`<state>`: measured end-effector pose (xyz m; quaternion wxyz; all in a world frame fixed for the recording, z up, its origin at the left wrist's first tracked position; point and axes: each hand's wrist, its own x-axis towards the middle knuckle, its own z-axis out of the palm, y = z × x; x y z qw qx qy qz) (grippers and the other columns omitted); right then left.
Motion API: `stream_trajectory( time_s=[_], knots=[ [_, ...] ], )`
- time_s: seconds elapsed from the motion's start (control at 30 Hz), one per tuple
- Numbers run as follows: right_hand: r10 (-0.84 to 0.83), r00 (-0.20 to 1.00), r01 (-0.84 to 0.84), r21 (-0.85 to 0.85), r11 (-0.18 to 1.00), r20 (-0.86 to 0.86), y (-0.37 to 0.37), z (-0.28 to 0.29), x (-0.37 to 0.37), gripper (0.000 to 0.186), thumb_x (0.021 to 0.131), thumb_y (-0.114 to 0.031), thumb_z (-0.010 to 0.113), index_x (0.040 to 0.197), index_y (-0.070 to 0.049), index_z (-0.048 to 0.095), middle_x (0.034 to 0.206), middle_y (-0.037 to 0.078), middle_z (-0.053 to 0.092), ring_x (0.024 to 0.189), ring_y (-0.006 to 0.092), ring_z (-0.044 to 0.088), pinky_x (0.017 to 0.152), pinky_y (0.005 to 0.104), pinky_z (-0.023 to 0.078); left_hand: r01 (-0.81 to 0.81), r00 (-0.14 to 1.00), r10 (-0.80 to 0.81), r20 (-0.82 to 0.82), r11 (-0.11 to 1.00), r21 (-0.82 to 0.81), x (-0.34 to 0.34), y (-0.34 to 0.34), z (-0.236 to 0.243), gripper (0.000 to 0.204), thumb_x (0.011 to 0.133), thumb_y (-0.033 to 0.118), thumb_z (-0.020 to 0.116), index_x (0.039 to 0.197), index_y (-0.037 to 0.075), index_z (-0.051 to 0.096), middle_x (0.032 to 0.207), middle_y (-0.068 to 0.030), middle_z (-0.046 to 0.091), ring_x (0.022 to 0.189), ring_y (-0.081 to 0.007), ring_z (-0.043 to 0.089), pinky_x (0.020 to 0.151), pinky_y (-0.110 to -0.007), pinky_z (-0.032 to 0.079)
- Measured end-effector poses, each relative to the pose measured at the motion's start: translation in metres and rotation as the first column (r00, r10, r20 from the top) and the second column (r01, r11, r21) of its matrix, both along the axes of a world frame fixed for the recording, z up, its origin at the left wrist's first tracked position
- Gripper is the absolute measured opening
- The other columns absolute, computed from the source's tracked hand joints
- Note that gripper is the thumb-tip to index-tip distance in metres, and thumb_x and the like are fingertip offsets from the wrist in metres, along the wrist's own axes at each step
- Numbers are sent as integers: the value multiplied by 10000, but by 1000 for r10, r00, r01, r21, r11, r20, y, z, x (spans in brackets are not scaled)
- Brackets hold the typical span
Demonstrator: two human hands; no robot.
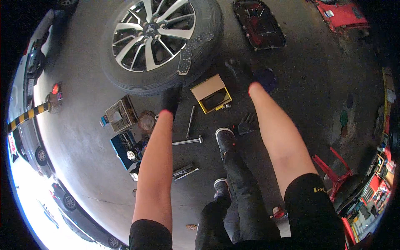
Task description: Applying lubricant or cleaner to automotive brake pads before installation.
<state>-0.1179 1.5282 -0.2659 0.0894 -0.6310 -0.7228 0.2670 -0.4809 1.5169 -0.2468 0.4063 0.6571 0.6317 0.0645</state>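
Note:
My left hand (171, 99), in a black glove, is at the near edge of a wheel (154, 31) lying flat on the floor. Its fingers blend into the dark tyre. Farther right, my right hand (241, 73), also black-gloved, is over the floor beyond an open yellow box (210, 93). Its fingers are too dark to make out. Between the hands, the box has its brown cardboard flap raised and something dark inside. Across the tyre and rim lies a dark angled plate (193, 50) full of holes. A small yellow tube (223, 107) touches the box's near side.
Near my left forearm are a long metal bar (191, 121), a long-handled wrench (187, 141), a blue toolbox (124, 148) and a wire-grid crate (121, 114). A black pan (260, 25) lies beyond my right hand; loose gloves (248, 124) lie near my shoe. A red stool (337, 171) stands right.

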Motion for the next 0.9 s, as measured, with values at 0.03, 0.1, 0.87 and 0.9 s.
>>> stream_trajectory(
  time_s=[0.03,0.1,0.87,0.9],
  knots=[
    [-67,998,66,65,996,14,22,-20,37,587,1018,-480,419,1420,-58,490,1412,253,506,1278,410,507,1078,498,398,-379,758,596,265,733,-565,65,6,-7,444,974,418,567,1244,70,625,1032,-148,720,829,-294,698,691,-435,524],
    [-369,907,343,-154,927,-202,67,-9,10,729,942,-618,478,1412,-61,496,1410,260,511,1296,420,495,1092,492,392,-399,560,815,147,421,-815,65,41,-21,468,984,245,578,1410,62,514,1174,-120,685,950,-246,676,784,-388,535],
    [-351,741,184,-329,926,-572,84,-71,-7,547,968,-402,556,1380,-42,558,1381,121,576,1254,272,534,1059,386,398,-282,691,280,667,953,-108,113,29,-86,477,967,258,572,1404,76,513,1328,-175,615,1250,-381,560,1022,-428,448],
    [-373,688,182,-349,919,-623,79,-68,10,584,967,-403,565,1432,-51,527,1421,90,555,1280,246,511,1081,367,380,-267,851,193,489,960,86,125,32,-77,446,965,259,578,1358,50,550,1283,-201,634,1218,-390,579,1008,-432,459]
  ],
)
